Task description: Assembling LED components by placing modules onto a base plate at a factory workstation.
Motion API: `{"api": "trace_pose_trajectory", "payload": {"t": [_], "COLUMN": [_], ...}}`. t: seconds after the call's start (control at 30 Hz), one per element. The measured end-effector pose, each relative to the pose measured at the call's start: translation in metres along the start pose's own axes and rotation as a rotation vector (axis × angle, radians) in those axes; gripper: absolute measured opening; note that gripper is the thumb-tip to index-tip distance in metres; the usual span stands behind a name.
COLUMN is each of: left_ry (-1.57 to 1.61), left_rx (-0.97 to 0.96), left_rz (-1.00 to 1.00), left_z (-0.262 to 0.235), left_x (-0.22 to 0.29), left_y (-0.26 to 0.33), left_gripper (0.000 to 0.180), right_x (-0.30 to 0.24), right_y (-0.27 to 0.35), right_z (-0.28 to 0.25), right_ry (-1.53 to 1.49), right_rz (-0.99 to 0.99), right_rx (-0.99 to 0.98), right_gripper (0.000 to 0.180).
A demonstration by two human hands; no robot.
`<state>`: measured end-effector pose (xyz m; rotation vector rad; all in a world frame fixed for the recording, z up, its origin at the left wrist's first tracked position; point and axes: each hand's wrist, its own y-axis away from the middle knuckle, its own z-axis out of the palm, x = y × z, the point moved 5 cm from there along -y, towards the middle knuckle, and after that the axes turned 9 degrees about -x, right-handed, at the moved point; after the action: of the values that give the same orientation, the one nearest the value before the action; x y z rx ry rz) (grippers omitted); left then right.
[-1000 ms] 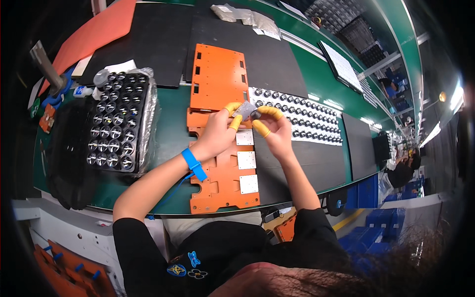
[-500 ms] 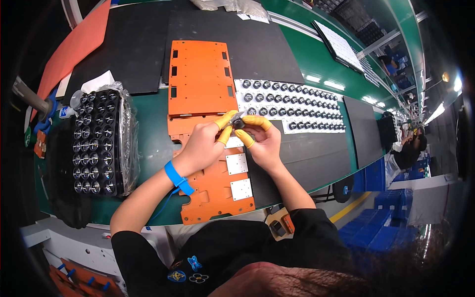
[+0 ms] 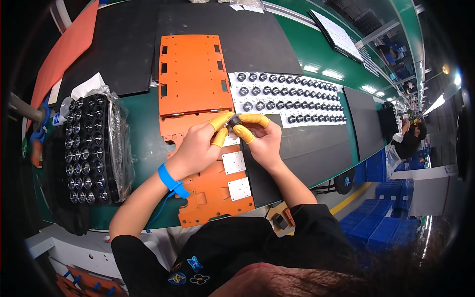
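Between the fingertips of both hands is a small round black part (image 3: 234,121), above the orange fixture. My left hand (image 3: 197,146), with yellow finger cots and a blue wrist strap (image 3: 173,181), pinches it from the left. From the right, my right hand (image 3: 266,143) grips the same part with cotted thumb and forefinger. Beneath the hands, the orange fixture (image 3: 208,198) carries small white plates (image 3: 233,162); its orange lid (image 3: 193,74) lies opened away from me. Fingers hide part of the held piece and of the fixture.
At the left stands a black tray (image 3: 85,148) of shiny round black parts, with clear plastic wrap beside it. White boards (image 3: 292,119) with rows of round black parts lie at the right, on black mats (image 3: 307,153). Another person (image 3: 411,141) works far right.
The held part has turned in my fingers: its black round face shows now, where a greyish, shiny piece showed before. The view has shifted slightly; both hands stay close together.
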<state>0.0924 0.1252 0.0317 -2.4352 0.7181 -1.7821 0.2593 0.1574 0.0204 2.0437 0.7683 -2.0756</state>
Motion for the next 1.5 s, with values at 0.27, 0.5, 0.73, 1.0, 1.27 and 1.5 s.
{"api": "trace_pose_trajectory", "payload": {"t": [0.27, 0.5, 0.73, 1.0, 1.27, 1.5], "left_ry": [0.189, 0.495, 0.615, 0.404, 0.377, 0.284], "left_rx": [0.000, -0.186, -0.161, -0.098, 0.290, 0.278], "left_rz": [0.036, -0.048, -0.087, -0.124, -0.473, -0.456], "left_z": [-0.003, -0.002, 0.000, -0.006, 0.004, 0.014], "left_x": [0.011, 0.007, 0.008, 0.033, 0.055, 0.046], "left_y": [0.003, 0.003, 0.005, 0.025, 0.080, 0.092], "left_gripper": [0.038, 0.024, 0.030, 0.037, 0.017, 0.021], "right_x": [-0.001, -0.001, -0.011, -0.034, -0.038, -0.050], "right_y": [0.000, 0.001, 0.003, 0.008, 0.024, 0.030], "right_z": [0.003, 0.007, 0.013, 0.020, 0.041, 0.045], "right_ry": [-0.033, -0.144, -0.111, 0.029, 0.226, 0.433], "right_rz": [0.009, 0.015, -0.060, -0.263, -0.284, -0.541], "right_rx": [0.019, -0.069, -0.194, -0.141, -0.252, -0.243], "right_gripper": [0.045, 0.036, 0.024, 0.024, 0.026, 0.030]}}
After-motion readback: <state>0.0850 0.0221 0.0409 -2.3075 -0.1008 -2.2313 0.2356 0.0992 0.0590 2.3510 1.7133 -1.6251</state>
